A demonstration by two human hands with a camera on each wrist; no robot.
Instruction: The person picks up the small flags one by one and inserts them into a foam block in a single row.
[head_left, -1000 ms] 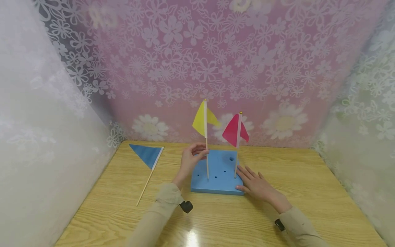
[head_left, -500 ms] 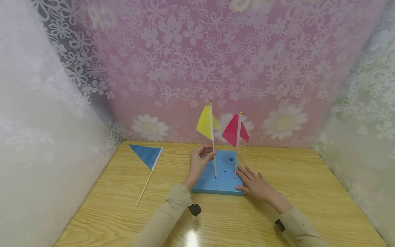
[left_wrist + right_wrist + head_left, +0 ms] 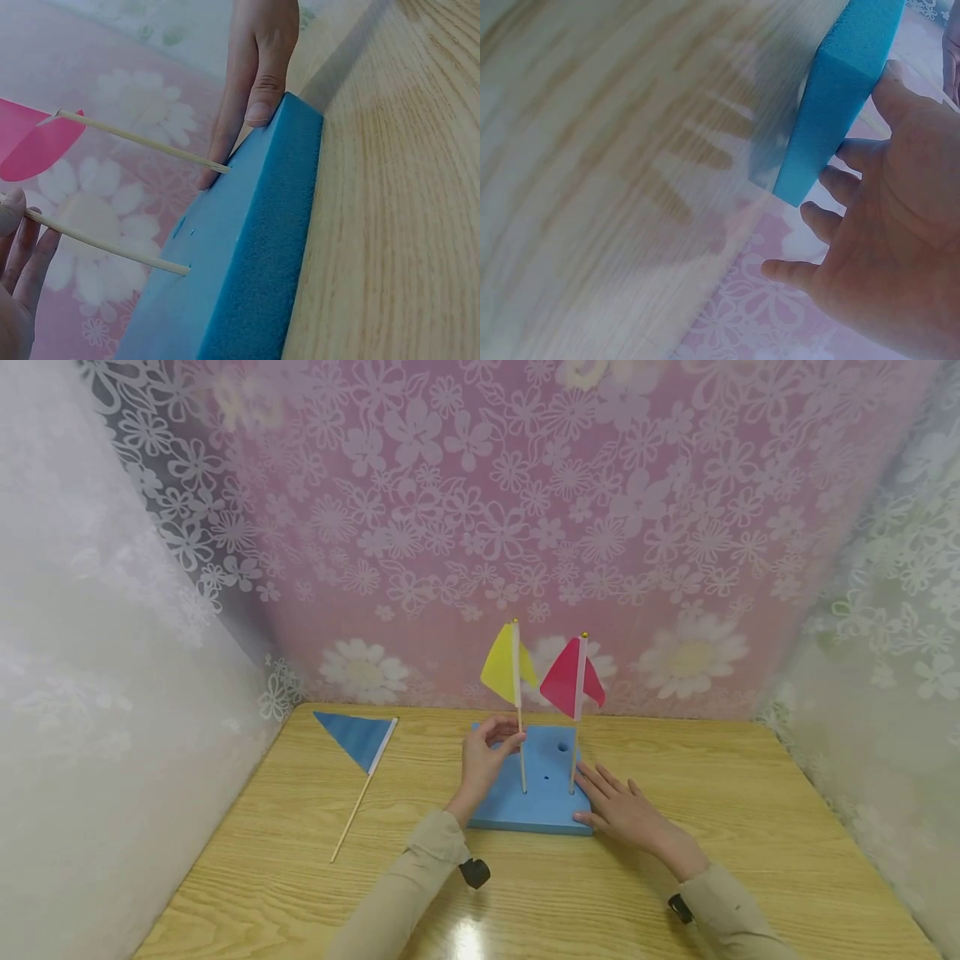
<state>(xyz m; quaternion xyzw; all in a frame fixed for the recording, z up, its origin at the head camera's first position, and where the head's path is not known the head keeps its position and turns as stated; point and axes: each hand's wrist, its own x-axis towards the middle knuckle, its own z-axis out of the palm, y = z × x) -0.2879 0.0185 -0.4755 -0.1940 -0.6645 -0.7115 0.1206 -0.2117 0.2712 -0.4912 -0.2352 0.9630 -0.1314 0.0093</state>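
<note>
My left hand point(image 3: 486, 762) pinches the wooden stick of a yellow flag point(image 3: 502, 667) between thumb and fingers. In the left wrist view the lower end of that stick point(image 3: 120, 251) stands in a hole of the blue foam block point(image 3: 217, 240). A pink flag point(image 3: 564, 680) stands upright in another hole at the block's right edge. My right hand point(image 3: 622, 808) lies with straight, spread fingers along the block's right side, thumb at its near corner. In the right wrist view the fingertips point(image 3: 855, 154) touch the edge of the block.
A blue flag point(image 3: 356, 739) lies flat on the wooden table point(image 3: 300, 893) to the left, its stick pointing toward the near side. The block has further holes, one of them wider point(image 3: 562, 747). Floral curtains point(image 3: 420, 527) enclose the table at the back and sides.
My left hand has carried the yellow flag to the right, and its stick has gone down into a hole, so the flag sits lower. The right hand has stayed in place.
</note>
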